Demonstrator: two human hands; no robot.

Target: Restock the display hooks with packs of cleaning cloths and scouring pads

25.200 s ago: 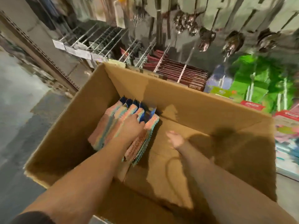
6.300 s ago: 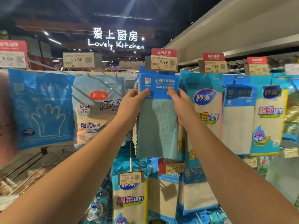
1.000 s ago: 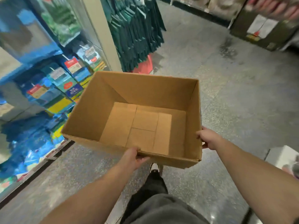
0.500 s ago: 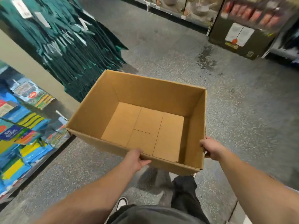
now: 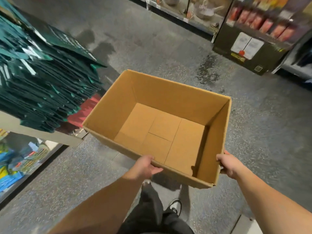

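Box (image 5: 168, 100) empty, carried w/ left hand (image 5: 143, 168) clamped on near rim, right hand (image 5: 228, 164) on side wall, keeping it level. Cloth packs (image 5: 18, 157) on shelf, lower left.

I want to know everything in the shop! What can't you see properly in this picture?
From the head view:
- Right hand fingers: hidden behind the cardboard box wall.
- Box underside: hidden by the box itself.
- Green hanging stack: blurred and cut off by the left edge, so its items are unclear.
- Far shelf packs: blurred, labels unreadable.
- Blue packs at lower left: blurred, cut off by the edge.
- Shoe: partly covered by the trouser leg.
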